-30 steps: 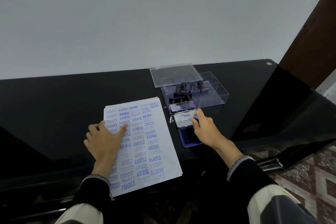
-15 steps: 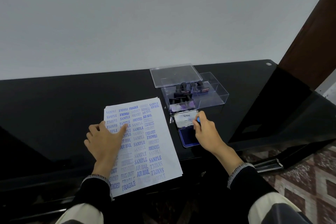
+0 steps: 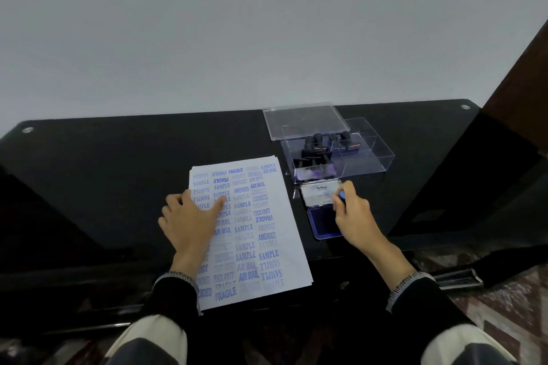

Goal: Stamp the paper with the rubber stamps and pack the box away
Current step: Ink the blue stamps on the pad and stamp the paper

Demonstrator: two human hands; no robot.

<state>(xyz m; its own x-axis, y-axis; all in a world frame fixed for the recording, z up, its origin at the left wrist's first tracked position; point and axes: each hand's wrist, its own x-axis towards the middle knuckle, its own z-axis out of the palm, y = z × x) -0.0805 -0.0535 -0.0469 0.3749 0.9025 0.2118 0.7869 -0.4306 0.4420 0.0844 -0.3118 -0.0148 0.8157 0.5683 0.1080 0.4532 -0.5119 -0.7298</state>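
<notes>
A white paper (image 3: 261,234) covered in blue stamped words lies on the black table (image 3: 103,175). My left hand (image 3: 189,216) rests flat on the sheet's left side, fingers spread. To its right sits an open blue ink pad (image 3: 321,224) with its white lid (image 3: 318,192) tilted back. My right hand (image 3: 353,216) is over the pad, closed on a rubber stamp whose blue knob (image 3: 342,194) shows between thumb and finger. Behind the pad stands a clear plastic box (image 3: 370,154) holding several dark stamps (image 3: 315,151). Its clear lid (image 3: 305,120) lies behind it.
A grey wall rises behind the table. A dark wooden panel (image 3: 522,83) stands at the right. The table's front edge is near my sleeves, and a patterned floor (image 3: 504,305) shows at lower right.
My right hand with the stamp has shifted slightly over the ink pad. My left hand has stayed on the paper.
</notes>
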